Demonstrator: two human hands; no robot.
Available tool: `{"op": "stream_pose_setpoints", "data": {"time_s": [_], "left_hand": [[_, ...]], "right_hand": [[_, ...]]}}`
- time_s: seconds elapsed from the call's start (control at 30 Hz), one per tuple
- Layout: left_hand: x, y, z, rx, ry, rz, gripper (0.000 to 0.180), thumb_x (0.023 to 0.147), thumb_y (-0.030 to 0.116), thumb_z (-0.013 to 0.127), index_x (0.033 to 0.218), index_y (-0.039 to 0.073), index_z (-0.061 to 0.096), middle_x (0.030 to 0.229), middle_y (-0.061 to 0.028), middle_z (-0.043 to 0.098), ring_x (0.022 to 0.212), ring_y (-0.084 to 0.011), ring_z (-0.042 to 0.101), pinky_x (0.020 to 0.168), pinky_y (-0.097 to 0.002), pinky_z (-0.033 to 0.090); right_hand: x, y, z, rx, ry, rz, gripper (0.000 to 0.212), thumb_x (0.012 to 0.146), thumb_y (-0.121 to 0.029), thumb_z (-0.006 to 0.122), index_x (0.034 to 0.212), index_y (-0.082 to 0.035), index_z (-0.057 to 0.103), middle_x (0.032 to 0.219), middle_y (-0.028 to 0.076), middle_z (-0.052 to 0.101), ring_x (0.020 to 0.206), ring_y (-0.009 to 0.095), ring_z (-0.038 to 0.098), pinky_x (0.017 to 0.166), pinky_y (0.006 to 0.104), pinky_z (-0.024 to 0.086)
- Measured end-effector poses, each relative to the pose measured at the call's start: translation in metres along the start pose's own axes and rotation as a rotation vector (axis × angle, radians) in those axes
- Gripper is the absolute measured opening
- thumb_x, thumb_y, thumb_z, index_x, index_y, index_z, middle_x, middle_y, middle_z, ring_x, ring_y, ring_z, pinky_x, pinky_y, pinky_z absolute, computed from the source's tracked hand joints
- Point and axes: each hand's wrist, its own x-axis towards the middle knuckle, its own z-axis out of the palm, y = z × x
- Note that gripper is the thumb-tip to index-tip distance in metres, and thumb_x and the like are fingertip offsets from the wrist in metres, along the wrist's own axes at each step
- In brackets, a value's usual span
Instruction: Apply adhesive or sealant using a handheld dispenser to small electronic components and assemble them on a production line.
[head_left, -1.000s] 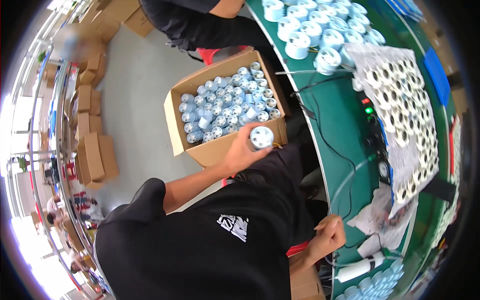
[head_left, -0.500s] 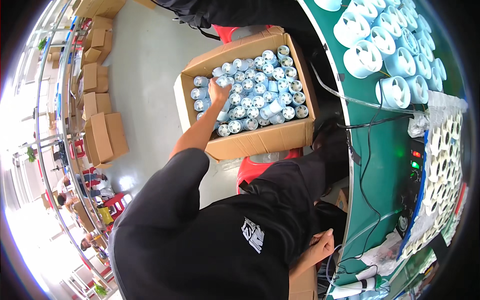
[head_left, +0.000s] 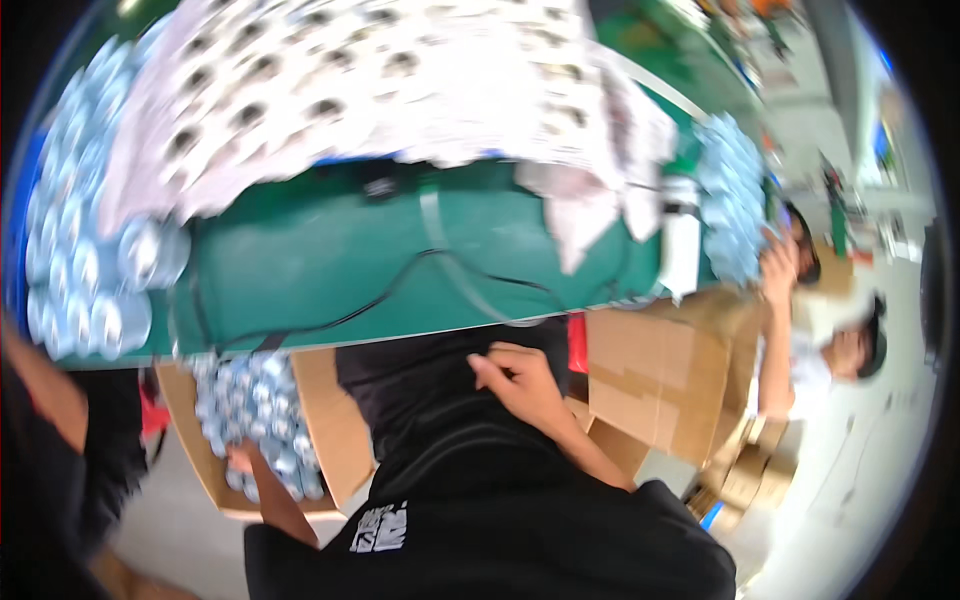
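To the left, a cardboard box (head_left: 335, 430) holds many light-blue cylindrical plastic parts (head_left: 262, 400); white fan-like blades showed inside them in the earlier frame. My left hand (head_left: 240, 456) is down inside this box against the parts. Blur hides its fingers, so I cannot tell whether it grips one. In front of my body, just below the table edge, is my right hand (head_left: 522, 385), fingers loosely curled, nothing visible in them.
A green table (head_left: 330, 270) spans the front, with black cable (head_left: 385, 295) on it. White parts (head_left: 400, 80) lie in rows on a raised panel; light-blue parts stand left and right. A white bottle (head_left: 681, 240) and cardboard box (head_left: 655, 385) are right. Other people are on both sides.
My view has swung right, from the box to the table, so the box now appears at lower left. My left hand is still in the box; my right hand remains curled near my body.
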Motion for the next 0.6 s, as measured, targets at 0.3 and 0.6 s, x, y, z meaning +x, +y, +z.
{"op": "stream_pose_setpoints", "data": {"time_s": [0.3,0.6], "left_hand": [[-0.117,0.116,-0.148,-0.991,-0.243,0.541,0.026,0.09,0.006,0.045,0.111,0.002,0.058,0.077,-0.0077,0.062,0.06,-0.0129,0.054,0.056,-0.0257,0.043],[-0.34,0.244,-0.383,-1.21,-0.506,1.042,0.011,0.094,0.007,0.052,0.101,0.0,0.056,0.073,-0.0047,0.057,0.067,-0.0108,0.056,0.062,-0.0235,0.045]], "right_hand": [[-0.017,-0.012,-0.176,-0.454,0.982,0.032,0.015,0.087,-0.011,0.062,0.095,0.001,0.064,0.072,0.01,0.054,0.061,0.02,0.053,0.057,0.0318,0.044],[0.06,0.035,-0.23,-0.818,0.957,0.474,0.074,0.073,-0.035,0.075,0.128,0.001,0.043,0.092,0.019,0.063,0.082,0.036,0.065,0.066,0.0448,0.053]]}}
